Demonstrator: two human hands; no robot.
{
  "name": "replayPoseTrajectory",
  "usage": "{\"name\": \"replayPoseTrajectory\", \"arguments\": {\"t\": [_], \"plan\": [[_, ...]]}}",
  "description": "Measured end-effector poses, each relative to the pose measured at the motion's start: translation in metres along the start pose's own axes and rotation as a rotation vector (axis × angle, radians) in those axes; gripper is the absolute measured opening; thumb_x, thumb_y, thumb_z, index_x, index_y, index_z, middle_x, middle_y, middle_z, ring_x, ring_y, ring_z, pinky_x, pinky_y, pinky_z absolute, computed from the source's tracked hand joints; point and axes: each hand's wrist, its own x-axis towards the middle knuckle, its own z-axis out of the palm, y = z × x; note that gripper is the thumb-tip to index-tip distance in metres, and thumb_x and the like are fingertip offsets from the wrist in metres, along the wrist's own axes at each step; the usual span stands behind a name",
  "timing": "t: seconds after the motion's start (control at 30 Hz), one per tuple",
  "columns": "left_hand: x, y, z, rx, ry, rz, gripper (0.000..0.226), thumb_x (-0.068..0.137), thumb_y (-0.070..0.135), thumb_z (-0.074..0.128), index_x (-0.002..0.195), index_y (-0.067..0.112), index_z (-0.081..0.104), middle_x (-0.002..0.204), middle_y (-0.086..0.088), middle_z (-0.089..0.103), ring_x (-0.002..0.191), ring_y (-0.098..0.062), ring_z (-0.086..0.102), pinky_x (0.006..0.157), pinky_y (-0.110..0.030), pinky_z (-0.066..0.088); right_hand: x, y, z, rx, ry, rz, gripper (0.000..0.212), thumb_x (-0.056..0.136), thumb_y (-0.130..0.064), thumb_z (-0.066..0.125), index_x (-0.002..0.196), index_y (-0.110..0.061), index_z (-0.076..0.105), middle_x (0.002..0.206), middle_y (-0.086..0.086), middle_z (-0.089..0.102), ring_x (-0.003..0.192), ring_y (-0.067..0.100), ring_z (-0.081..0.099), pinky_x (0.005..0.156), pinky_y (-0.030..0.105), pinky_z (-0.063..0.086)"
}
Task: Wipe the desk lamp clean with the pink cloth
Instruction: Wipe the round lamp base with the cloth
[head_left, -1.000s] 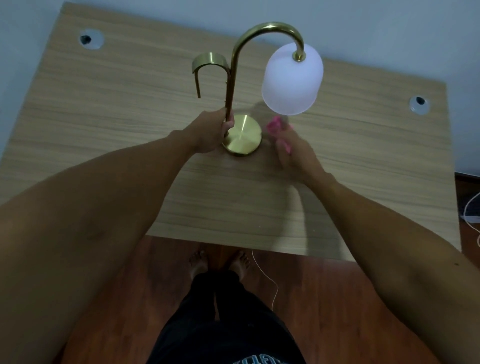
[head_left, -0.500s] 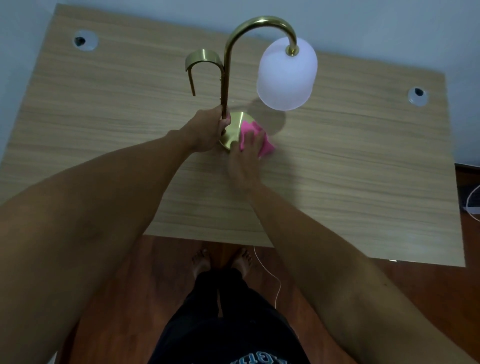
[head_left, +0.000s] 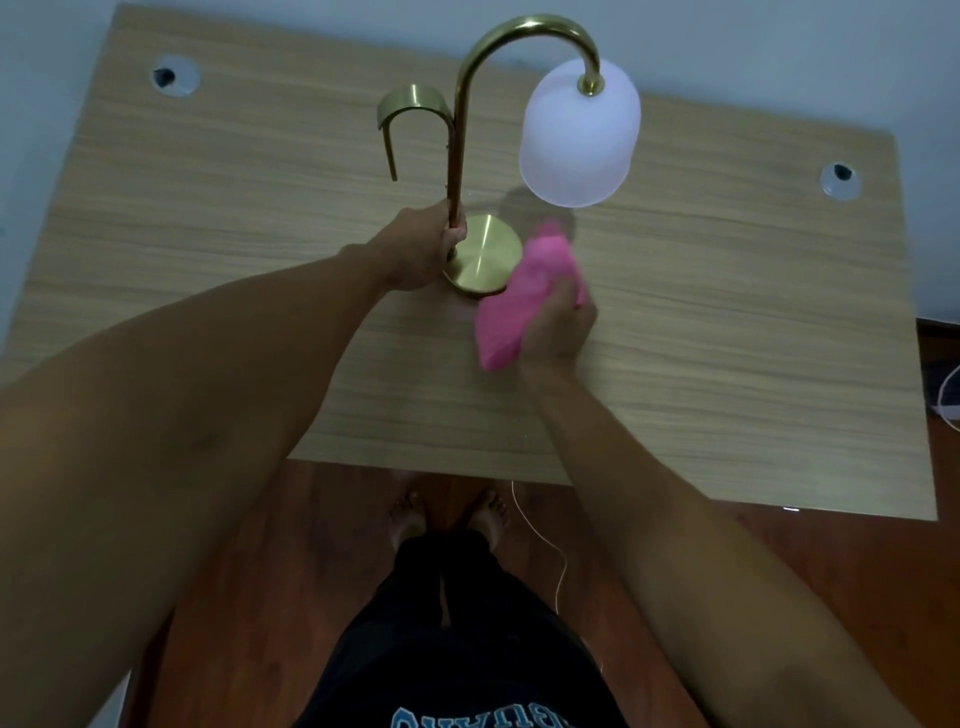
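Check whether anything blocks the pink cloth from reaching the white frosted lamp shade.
Nothing visible does. The pink cloth, gripped in the right hand, sits beside the round brass base, and only open air separates it from the white frosted shade above.

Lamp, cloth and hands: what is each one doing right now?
Desk lamp: upright on the desk, not lit.
Lamp shade: hangs from the curved arm, mouth down.
Lamp base: mostly bare, cloth at its right edge.
Pink cloth: bunched in the right hand.
Left hand: grips the stem low down.
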Motion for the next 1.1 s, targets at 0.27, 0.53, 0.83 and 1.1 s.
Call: {"name": "replayPoseTrajectory", "arguments": {"t": [0.27,0.53,0.83,1.1], "plan": [[0.002,0.0,0.004,0.012,0.023,0.004,0.027,0.107,0.028,0.041,0.124,0.013,0.054,0.105,-0.003,0.061,0.094,-0.017,0.057,0.08,-0.03,0.041,0.05,0.026,0.01,-0.74,-0.61,-0.49,0.044,0.105,-0.029,0.04,0.138,-0.01,0.061,0.125,0.019,0.067,0.113,0.031,0.065,0.097,0.039,0.055],[0.0,0.001,0.005,0.046,0.024,0.018,0.025,0.107,0.027,0.04,0.12,0.012,0.054,0.103,-0.005,0.061,0.095,-0.022,0.058,0.082,-0.034,0.045,0.043,0.073,-0.02,-1.414,-0.896,-1.031,0.068,0.104,-0.036,0.045,0.166,-0.025,0.021,0.175,0.014,0.01,0.161,0.036,0.001,0.127,0.067,0.01],[0.002,-0.002,0.001,0.052,0.002,0.018,0.013,0.106,0.029,0.042,0.107,0.022,0.052,0.099,-0.004,0.064,0.09,-0.021,0.057,0.078,-0.032,0.037,0.08,0.033,-0.048,-1.348,-0.975,-1.288,0.054,0.101,-0.029,0.041,0.14,0.0,0.062,0.151,0.021,0.056,0.149,0.031,0.044,0.131,0.025,-0.003],[0.002,-0.003,0.003,0.023,-0.001,-0.004,0.016,0.105,0.031,0.041,0.111,0.022,0.053,0.1,-0.003,0.064,0.089,-0.019,0.058,0.076,-0.032,0.039,0.086,0.008,-0.028,-0.797,-0.549,-0.46,0.056,0.101,-0.023,0.041,0.156,-0.012,0.044,0.153,0.015,0.049,0.124,0.032,0.06,0.104,0.042,0.054]]}}
